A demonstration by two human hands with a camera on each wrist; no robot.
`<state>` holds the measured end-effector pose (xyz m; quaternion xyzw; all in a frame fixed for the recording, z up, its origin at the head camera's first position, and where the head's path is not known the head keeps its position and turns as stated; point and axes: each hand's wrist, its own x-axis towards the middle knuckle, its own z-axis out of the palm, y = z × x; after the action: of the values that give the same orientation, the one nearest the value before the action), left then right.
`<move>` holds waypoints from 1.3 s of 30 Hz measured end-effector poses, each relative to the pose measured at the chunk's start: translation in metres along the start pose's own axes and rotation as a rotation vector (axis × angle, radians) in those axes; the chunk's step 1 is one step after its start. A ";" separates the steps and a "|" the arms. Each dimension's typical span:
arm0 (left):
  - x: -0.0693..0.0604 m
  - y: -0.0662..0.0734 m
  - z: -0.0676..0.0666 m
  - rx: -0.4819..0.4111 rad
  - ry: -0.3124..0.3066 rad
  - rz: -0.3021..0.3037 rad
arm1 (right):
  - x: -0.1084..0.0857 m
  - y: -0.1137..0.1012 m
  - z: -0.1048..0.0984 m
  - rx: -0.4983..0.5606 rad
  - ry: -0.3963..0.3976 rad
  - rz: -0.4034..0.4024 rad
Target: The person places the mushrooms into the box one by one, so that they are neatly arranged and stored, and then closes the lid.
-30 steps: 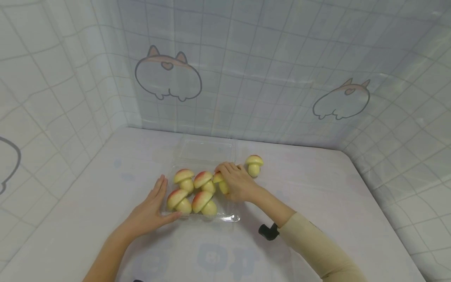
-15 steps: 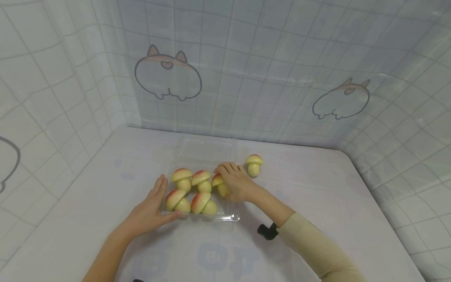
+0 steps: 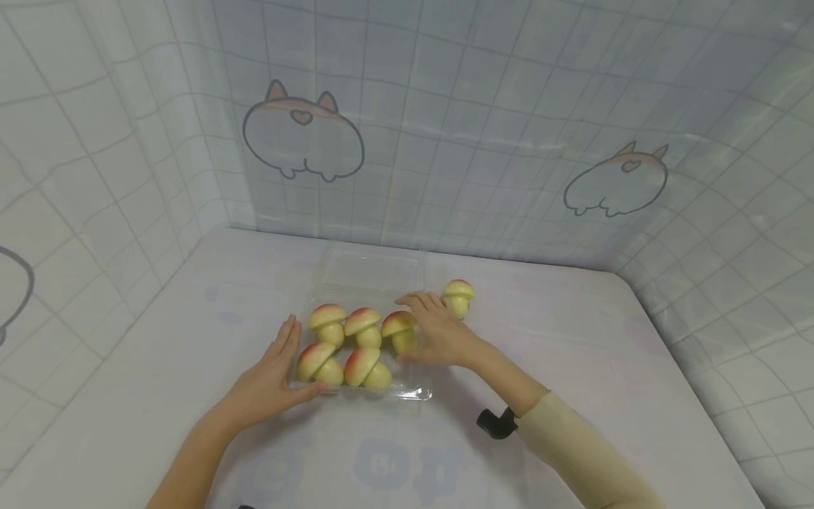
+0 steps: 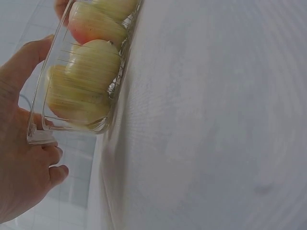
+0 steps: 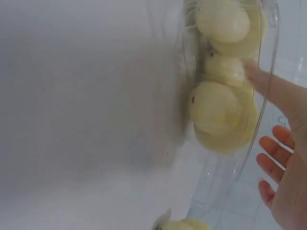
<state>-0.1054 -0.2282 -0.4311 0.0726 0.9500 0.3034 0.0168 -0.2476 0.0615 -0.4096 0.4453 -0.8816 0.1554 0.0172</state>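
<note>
A clear plastic clamshell box lies on the table, lid folded back. Several yellow mushroom-shaped pieces with red-blushed caps sit in it, among them a front-left piece and a back-right piece. My left hand rests on the box's left front corner, fingers straight along the side, thumb at the front rim. Over the right side is my right hand, fingers extended and apart, thumb close to the back-right piece; in the right wrist view its thumb reaches over the rim. Whether it touches cannot be told.
One loose mushroom-shaped piece stands on the white-covered table, just beyond my right hand. A black elbow-shaped object shows beside the right sleeve. Grid-patterned curtains enclose the table behind and at both sides.
The mushroom pieces in the box have shifted slightly left. My right hand has let go of the back-right piece and moved a little right, its fingers straighter. The left hand keeps its place.
</note>
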 end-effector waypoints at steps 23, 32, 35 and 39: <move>0.002 -0.002 -0.002 -0.004 -0.002 0.008 | -0.022 0.041 -0.027 0.034 0.362 -0.043; 0.002 -0.002 -0.002 -0.002 -0.003 0.012 | -0.028 0.051 -0.033 0.012 0.392 -0.058; 0.002 -0.002 -0.003 0.002 0.001 0.013 | -0.029 0.054 -0.035 0.002 0.397 -0.060; 0.002 -0.003 -0.003 0.004 0.004 0.014 | -0.031 0.057 -0.038 -0.012 0.403 -0.063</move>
<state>-0.1080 -0.2316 -0.4302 0.0786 0.9500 0.3018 0.0128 -0.2779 0.1283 -0.3937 0.4326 -0.8467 0.2355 0.2010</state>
